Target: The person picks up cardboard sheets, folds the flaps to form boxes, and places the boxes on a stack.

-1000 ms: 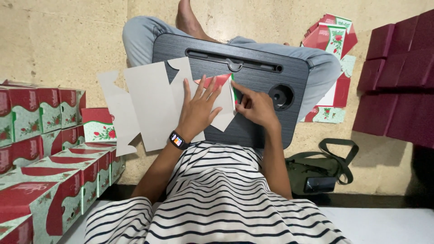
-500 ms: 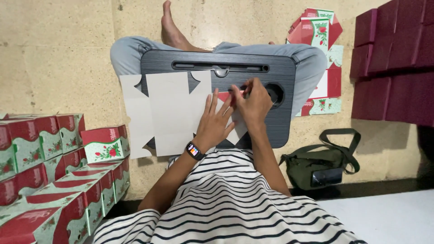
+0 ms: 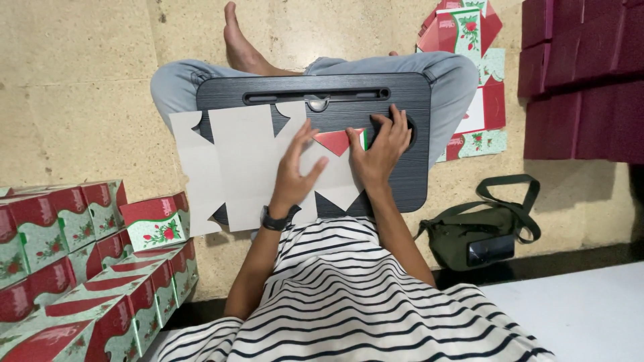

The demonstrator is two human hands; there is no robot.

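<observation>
Since half a second ago both hands have lowered the flat grey carton blank point(image 3: 248, 164) onto the black lap desk point(image 3: 402, 100). The left hand point(image 3: 298, 167) lies open, fingers spread on the card; the right hand point(image 3: 382, 151), at three o'clock, presses a folded red flap point(image 3: 339, 141). Finished red-and-green boxes point(image 3: 74, 268) stack at eight o'clock.
</observation>
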